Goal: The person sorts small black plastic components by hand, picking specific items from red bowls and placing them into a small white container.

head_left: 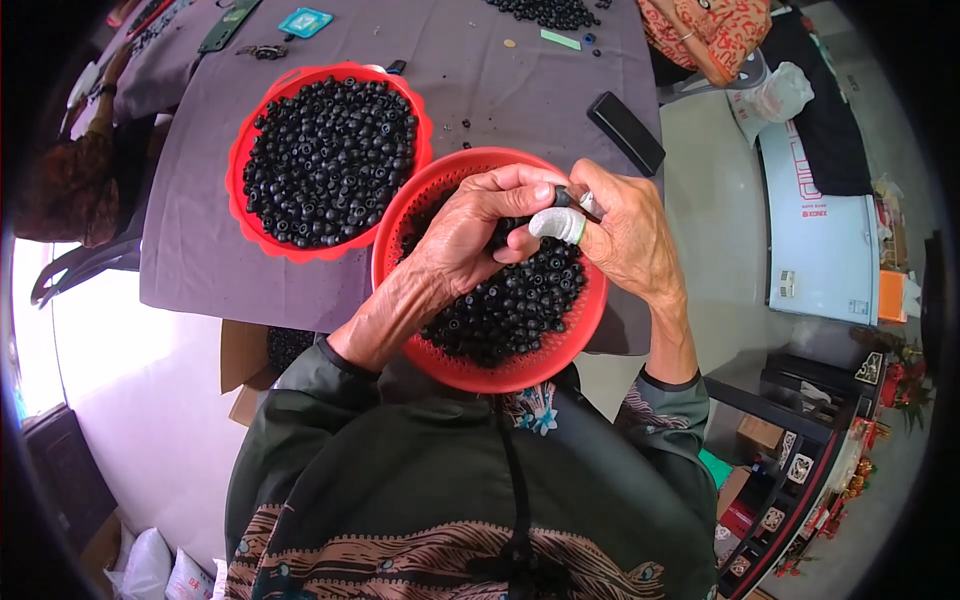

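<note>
Above a red perforated basket (592,325) full of small round black parts with holes (500,315), my two hands meet. My left hand (455,235) pinches one small black part (563,196) between thumb and fingers. A white finger cover (556,226) sits on the thumb of my right hand (635,235). The fingers of that hand are closed on a small, dark, narrow tool (592,206), which touches or nearly touches the black part; its kind is mostly hidden by the fingers.
To the left, a scalloped red basin (240,190) heaped with the same black parts stands on the grey tablecloth (200,265). A black phone (626,133) lies on the right. Other people's arms (100,120) show at the far left and in an orange patterned sleeve (708,35) at the top right.
</note>
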Motion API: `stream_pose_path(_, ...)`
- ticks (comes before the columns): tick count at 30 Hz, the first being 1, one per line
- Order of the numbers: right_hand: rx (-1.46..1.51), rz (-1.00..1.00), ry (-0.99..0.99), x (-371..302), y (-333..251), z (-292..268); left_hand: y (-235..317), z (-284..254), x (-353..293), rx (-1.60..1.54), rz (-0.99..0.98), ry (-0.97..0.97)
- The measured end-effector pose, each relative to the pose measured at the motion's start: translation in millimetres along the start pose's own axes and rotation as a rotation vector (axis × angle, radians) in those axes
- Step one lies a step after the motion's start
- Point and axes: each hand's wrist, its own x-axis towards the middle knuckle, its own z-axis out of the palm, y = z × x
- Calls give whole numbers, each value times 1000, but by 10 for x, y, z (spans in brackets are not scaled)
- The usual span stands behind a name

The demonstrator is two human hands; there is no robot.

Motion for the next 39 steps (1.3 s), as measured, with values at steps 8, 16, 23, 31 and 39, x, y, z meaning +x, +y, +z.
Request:
stream_pose_path(8,-93,-6,-28,7,-40,1,-2,-13,1,24,6,15)
stream_pose_path(16,-156,-71,90,-39,16,101,-42,45,-14,86,43,84)
stream_pose_path(23,-167,-118,121,-67,82,138,-89,80,-28,77,62,149)
stream_pose_path(31,65,-9,130,-98,101,71,-100,62,-7,-5,13,52)
stream_pose_path(39,-59,-16,18,-37,33,5,-61,79,-16,8,11,61)
